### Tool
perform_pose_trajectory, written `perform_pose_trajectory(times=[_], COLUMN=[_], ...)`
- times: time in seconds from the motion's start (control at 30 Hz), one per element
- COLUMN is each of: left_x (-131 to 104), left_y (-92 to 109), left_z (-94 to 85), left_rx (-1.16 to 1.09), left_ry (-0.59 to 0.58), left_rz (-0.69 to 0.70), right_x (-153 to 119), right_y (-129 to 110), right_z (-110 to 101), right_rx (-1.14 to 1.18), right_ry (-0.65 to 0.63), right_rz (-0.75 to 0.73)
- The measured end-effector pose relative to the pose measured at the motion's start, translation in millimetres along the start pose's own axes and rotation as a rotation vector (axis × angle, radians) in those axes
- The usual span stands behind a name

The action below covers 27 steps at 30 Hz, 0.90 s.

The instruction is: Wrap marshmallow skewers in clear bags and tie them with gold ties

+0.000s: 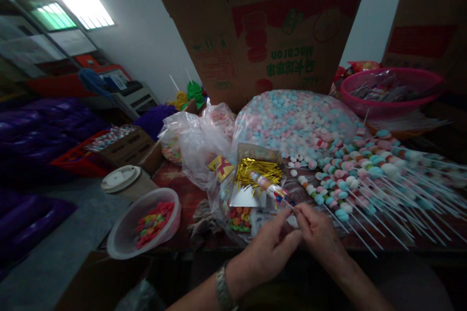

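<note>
A wrapped candy skewer points up and to the left, over a box of gold twist ties. At the lower end of its wrapper, my left hand, with a watch on the wrist, has its fingers pressed together around the stick. My right hand pinches the same spot from the other side, fingertips touching those of my left. Many unwrapped candy skewers lie on the right, their white sticks toward me. Below the box are ring-shaped candies.
A big clear bag of pastel candies stands before a tall cardboard box. At the left are a plastic bowl with colourful candies and a lidded tub. A pink basket sits at the back right.
</note>
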State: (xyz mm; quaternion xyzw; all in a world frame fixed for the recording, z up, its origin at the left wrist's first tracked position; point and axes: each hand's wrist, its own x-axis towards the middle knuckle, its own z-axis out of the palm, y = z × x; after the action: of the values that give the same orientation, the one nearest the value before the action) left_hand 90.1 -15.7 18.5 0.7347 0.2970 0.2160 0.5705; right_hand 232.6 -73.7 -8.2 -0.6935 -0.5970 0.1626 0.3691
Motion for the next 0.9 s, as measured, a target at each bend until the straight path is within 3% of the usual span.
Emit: perform_pose_trajectory(times=[0.03, 0.07, 0.13, 0.17, 0.23, 0.3, 0.37, 0.53, 0.77, 0.83, 0.9], left_x=[-2.1, -2.1, 3.0, 6.5, 12.0, 12.9, 9.9, 3.9, -1.5, -4.6, -5.5], left_y=[5.6, 10.6, 16.8, 17.4, 14.0, 7.7, 2.2, -1.2, -18.3, -24.5, -28.1], left_z=[-15.6, -31.3, -57.1, -65.1, -69.6, -61.6, -48.3, -26.9, -11.3, -4.9, 0.3], left_rx=[0.198, 0.391, 0.716, 0.809, 0.874, 0.767, 0.574, 0.167, -0.023, -0.118, -0.230], left_ry=[0.020, 0.148, 0.317, 0.301, 0.149, -0.019, -0.096, -0.152, -0.244, -0.252, -0.215], left_rz=[0.114, 0.235, 0.344, 0.383, 0.393, 0.339, 0.251, 0.033, -0.167, -0.261, -0.334], right_x=[1.4, 2.8, 5.1, 5.9, 6.8, 6.9, 7.0, 9.6, 13.8, 14.5, 13.4], right_y=[1.6, 2.1, -0.3, -2.6, -7.7, -11.0, -11.4, -10.3, -12.7, -7.3, 0.2], right_z=[-8.6, -17.2, -32.2, -38.0, -45.9, -50.5, -54.2, -66.1, -57.6, -54.6, -52.3], right_rx=[0.009, 0.015, 0.039, 0.048, 0.037, -0.005, -0.074, -0.259, -0.332, -0.240, -0.010], right_ry=[-0.028, -0.056, -0.124, -0.152, -0.191, -0.217, -0.239, -0.304, -0.447, -0.463, -0.392], right_rz=[-0.007, -0.015, -0.040, -0.056, -0.094, -0.120, -0.141, -0.234, -0.342, -0.301, -0.189])
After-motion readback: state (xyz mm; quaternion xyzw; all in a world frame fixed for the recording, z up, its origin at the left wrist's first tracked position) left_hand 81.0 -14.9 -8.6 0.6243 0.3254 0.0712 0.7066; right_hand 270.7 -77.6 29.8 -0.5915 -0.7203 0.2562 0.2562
